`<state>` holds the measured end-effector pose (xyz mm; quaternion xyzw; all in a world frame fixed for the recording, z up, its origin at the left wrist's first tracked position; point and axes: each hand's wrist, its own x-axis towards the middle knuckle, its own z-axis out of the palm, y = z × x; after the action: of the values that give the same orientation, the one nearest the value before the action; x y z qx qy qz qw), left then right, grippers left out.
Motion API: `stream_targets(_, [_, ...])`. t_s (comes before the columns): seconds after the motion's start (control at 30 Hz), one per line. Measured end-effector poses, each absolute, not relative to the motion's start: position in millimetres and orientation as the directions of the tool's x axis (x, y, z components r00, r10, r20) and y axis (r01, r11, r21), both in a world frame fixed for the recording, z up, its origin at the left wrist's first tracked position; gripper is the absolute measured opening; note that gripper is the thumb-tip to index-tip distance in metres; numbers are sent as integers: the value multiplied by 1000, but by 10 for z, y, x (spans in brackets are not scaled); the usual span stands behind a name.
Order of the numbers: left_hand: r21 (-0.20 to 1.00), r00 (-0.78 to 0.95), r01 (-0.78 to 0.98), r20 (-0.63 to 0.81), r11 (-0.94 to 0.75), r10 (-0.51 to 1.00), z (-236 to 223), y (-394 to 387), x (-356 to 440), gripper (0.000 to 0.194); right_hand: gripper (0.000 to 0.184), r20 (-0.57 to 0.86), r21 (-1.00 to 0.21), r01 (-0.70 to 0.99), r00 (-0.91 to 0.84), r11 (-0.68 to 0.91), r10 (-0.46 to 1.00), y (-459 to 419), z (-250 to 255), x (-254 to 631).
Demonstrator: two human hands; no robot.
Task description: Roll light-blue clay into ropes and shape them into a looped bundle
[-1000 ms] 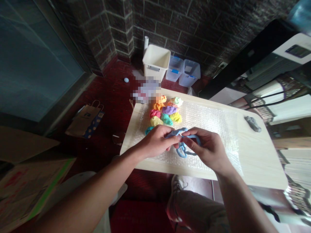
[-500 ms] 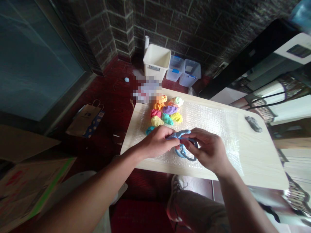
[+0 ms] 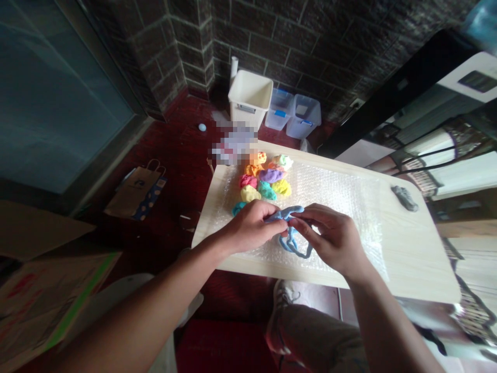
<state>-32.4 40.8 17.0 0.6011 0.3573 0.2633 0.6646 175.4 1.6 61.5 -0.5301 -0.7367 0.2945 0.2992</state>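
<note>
My left hand (image 3: 250, 227) and my right hand (image 3: 332, 237) meet over a sheet of bubble wrap (image 3: 341, 202) on a pale wooden table (image 3: 411, 254). Both pinch a lump of blue clay (image 3: 287, 213); thin blue strands (image 3: 297, 248) trail from it onto the wrap between my hands. Just beyond my left hand lies a cluster of several coloured clay lumps (image 3: 264, 178): pink, yellow, teal, purple, orange and pale green.
A grey clay piece (image 3: 404, 198) lies at the table's far right. On the red floor stand a white bin (image 3: 250, 98), two clear boxes (image 3: 297, 113) and a paper bag (image 3: 135, 191). Cardboard (image 3: 42, 290) lies at lower left. My knee (image 3: 310, 331) is under the table edge.
My right hand has shifted slightly left and down, and the blue strands have drooped lower onto the wrap. My left hand has barely moved.
</note>
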Motion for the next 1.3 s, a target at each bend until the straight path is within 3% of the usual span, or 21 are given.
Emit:
stream_targets(0.13, [980, 614, 42, -179, 195, 769, 205, 406, -316, 25, 13, 132, -743, 606, -282, 283, 950, 14, 622, 1748])
stream_targets(0.27, [906, 690, -57, -268, 420, 672, 260, 410, -317, 31, 13, 119, -732, 614, -313, 296, 942, 14, 639, 1748])
stream_targets(0.5, [782, 767, -20, -387, 622, 512, 266, 419, -352, 22, 17, -50, -837, 527, -339, 146, 940, 18, 642, 1760])
stream_targets(0.77, [751, 796, 27, -415, 660, 440, 284, 431, -404, 20, 24, -162, -922, 386, -305, -34, 938, 19, 634, 1853])
stream_targets(1.13, [746, 808, 16, -402, 666, 430, 229, 430, -395, 21, 12, -148, -954, 297, -332, -45, 931, 26, 551, 1836])
stream_targets(1.3, [756, 804, -37, -366, 653, 469, 226, 440, -401, 23, 19, -149, -985, 126, -281, -118, 948, 34, 563, 1840])
